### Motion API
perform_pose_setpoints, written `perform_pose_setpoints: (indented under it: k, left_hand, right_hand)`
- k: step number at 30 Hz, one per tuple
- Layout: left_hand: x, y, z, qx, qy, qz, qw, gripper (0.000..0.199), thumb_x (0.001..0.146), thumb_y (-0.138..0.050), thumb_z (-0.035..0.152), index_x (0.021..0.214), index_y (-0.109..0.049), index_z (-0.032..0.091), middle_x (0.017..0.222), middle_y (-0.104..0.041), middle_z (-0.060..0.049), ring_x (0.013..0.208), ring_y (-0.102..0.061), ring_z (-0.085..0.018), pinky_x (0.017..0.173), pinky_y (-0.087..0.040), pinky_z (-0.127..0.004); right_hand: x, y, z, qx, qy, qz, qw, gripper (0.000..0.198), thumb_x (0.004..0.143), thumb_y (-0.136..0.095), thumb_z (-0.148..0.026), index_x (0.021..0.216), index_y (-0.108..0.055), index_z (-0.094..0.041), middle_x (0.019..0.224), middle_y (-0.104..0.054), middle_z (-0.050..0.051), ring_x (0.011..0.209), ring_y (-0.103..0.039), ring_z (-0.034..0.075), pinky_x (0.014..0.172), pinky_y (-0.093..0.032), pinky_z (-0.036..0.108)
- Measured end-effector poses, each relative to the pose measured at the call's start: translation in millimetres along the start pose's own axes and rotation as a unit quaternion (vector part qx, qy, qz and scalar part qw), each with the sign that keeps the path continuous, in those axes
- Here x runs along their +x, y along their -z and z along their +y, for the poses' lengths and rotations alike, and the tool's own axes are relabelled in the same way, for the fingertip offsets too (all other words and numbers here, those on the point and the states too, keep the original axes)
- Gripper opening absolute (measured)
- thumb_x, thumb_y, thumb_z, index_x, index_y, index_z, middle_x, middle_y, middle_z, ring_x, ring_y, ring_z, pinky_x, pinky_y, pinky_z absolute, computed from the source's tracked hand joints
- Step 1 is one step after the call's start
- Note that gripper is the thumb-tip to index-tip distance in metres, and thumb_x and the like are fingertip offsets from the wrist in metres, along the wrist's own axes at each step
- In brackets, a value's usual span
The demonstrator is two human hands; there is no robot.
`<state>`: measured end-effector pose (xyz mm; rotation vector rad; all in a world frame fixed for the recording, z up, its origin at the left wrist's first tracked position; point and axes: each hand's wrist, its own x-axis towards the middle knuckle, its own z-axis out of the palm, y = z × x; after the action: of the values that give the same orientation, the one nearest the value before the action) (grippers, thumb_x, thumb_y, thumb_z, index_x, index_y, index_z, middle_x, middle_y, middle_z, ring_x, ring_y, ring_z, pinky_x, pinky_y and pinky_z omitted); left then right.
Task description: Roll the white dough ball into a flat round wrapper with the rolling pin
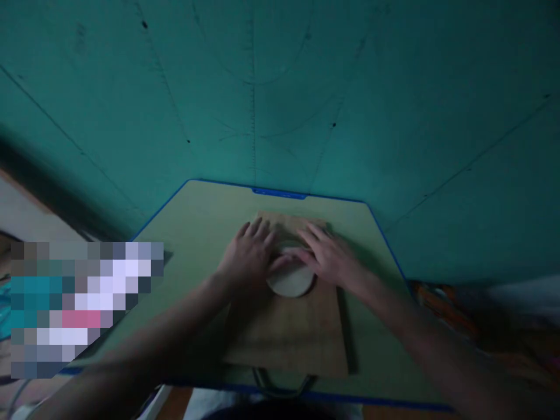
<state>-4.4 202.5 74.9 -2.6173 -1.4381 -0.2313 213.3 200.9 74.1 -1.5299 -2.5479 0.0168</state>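
A pale, flat round disc that looks like dough (291, 282) lies on a wooden board (289, 341). My left hand (249, 251) rests at the disc's left side, palm down, its fingers spread forward over the board and its thumb across the disc. From the right, my right hand (330, 256) lies over the disc's edge with fingers apart. The two thumbs come close together above the disc's middle. The far part of the disc is partly hidden by my hands, and the dim, blurred picture hides whether the fingertips press on it.
The board lies on a pale table (175, 233) with a blue rim. A dark loop handle (284, 392) sticks out at the board's near end. A green wall (284, 105) stands just behind the table. Blurred household items (450, 309) lie at the right; a pixelated patch covers the left.
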Motion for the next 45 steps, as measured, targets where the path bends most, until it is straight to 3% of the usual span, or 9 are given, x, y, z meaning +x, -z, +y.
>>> perform_pose_setpoints:
  k: [4,11,18,25,28,32,35,40,45]
  left_hand:
    - [24.0,-5.0,-11.9,-0.004,0.017,0.02,1.0,0.06,0.102,-0.033,0.056,0.127,-0.06,0.009,0.138,-0.059,-0.022,0.133,-0.052,-0.035,0.106,-0.044,-0.048]
    - [-32.4,-1.6,2.6,-0.035,-0.047,0.054,0.997,0.067,0.097,-0.041,0.064,0.138,-0.053,0.012,0.14,-0.059,-0.02,0.129,-0.055,-0.036,0.105,-0.045,-0.052]
    - [32.8,-0.9,-16.5,0.01,0.024,0.005,1.0,0.054,0.103,-0.033,0.054,0.118,-0.066,0.015,0.13,-0.066,-0.018,0.121,-0.062,-0.031,0.097,-0.051,-0.045]
    - [-24.4,-2.7,-1.0,-0.013,-0.039,0.058,0.997,0.06,0.098,-0.039,0.061,0.132,-0.058,0.014,0.14,-0.06,-0.018,0.129,-0.055,-0.037,0.099,-0.049,-0.051]
    - [-0.8,-1.2,-9.7,-0.009,-0.031,0.033,0.999,0.056,0.101,-0.036,0.058,0.125,-0.062,0.014,0.136,-0.062,-0.019,0.125,-0.059,-0.034,0.099,-0.049,-0.049]
    - [37.4,-0.3,-20.1,-0.007,0.049,-0.02,0.999,0.053,0.103,-0.032,0.053,0.126,-0.061,0.015,0.139,-0.06,-0.02,0.12,-0.063,-0.033,0.093,-0.053,-0.047]
    - [18.4,-3.4,-14.5,-0.009,0.042,-0.015,0.999,0.053,0.103,-0.033,0.052,0.128,-0.06,0.014,0.141,-0.058,-0.021,0.126,-0.059,-0.033,0.096,-0.052,-0.047]
    - [-22.9,-7.1,-4.4,-0.002,-0.052,0.038,0.998,0.054,0.098,-0.042,0.057,0.13,-0.06,0.017,0.144,-0.058,-0.016,0.131,-0.054,-0.034,0.102,-0.048,-0.05]
    - [36.2,-5.1,-24.0,0.007,0.029,-0.011,0.999,0.058,0.102,-0.035,0.056,0.128,-0.061,0.012,0.143,-0.056,-0.022,0.128,-0.057,-0.035,0.101,-0.049,-0.049]
  right_hand:
    - [20.8,6.6,6.2,0.013,-0.058,0.009,0.998,0.052,0.105,-0.037,-0.046,0.142,-0.053,-0.013,0.152,-0.048,0.02,0.135,-0.051,0.033,0.107,-0.046,0.048]
    - [-32.9,0.2,-10.0,0.04,0.04,-0.005,0.998,0.056,0.101,-0.048,-0.044,0.148,-0.047,-0.014,0.151,-0.049,0.017,0.138,-0.048,0.031,0.11,-0.045,0.049]
    - [17.3,-0.8,22.4,0.089,-0.026,-0.012,0.996,0.052,0.103,-0.046,-0.049,0.142,-0.055,-0.016,0.155,-0.043,0.019,0.143,-0.042,0.03,0.114,-0.041,0.048]
    - [-38.5,1.2,-4.9,0.074,0.049,-0.001,0.996,0.065,0.101,-0.044,-0.054,0.15,-0.045,-0.012,0.152,-0.048,0.018,0.141,-0.044,0.031,0.117,-0.038,0.05]
    - [-14.5,-1.3,11.0,0.099,0.019,-0.002,0.995,0.06,0.103,-0.041,-0.051,0.15,-0.045,-0.014,0.155,-0.045,0.016,0.143,-0.042,0.029,0.116,-0.04,0.049]
    - [22.6,0.6,34.5,0.111,-0.076,-0.013,0.991,0.061,0.103,-0.043,-0.051,0.149,-0.046,-0.011,0.156,-0.041,0.02,0.147,-0.035,0.033,0.117,-0.036,0.053]
    - [2.9,3.3,28.4,0.11,-0.069,-0.022,0.991,0.064,0.103,-0.04,-0.053,0.149,-0.046,-0.01,0.159,-0.035,0.022,0.147,-0.035,0.035,0.117,-0.036,0.054]
    - [-42.1,-2.9,13.1,0.099,0.006,-0.019,0.995,0.066,0.102,-0.04,-0.056,0.151,-0.044,-0.012,0.158,-0.04,0.017,0.148,-0.033,0.032,0.117,-0.037,0.052]
    - [14.6,-10.3,41.2,0.122,-0.045,0.01,0.991,0.052,0.104,-0.04,-0.048,0.138,-0.059,-0.013,0.147,-0.054,0.017,0.142,-0.044,0.03,0.115,-0.04,0.049]
